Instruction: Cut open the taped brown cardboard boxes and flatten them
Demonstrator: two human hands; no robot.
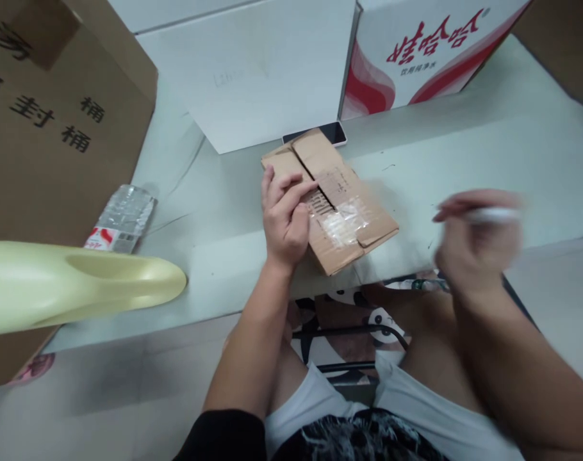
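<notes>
Pressing down on a small cardboard box, the left hand is laid with its fingers stretched across the box's left flaps. Nothing is clasped, the palm and fingers being spread flat on the cardboard. The box is set on the pale table, close to its front edge and straight ahead of the person. It is turned at an angle, with its flaps closed, and a torn strip and a patch of clear tape are seen on top.

The right hand is held above the table, well to the right of the box and apart from it. It is blurred, yet its fingers are seen closed on a slim white object, the kind of which cannot be told.

A dark phone is partly covered by the far corner of the box. Behind it, a white panel and a red-and-white carton are stood side by side. At the left, a large brown carton printed with black characters is seen, and a clear plastic bottle is laid on its side beside it. A pale yellow object, not identifiable, is stretched across the left foreground.
</notes>
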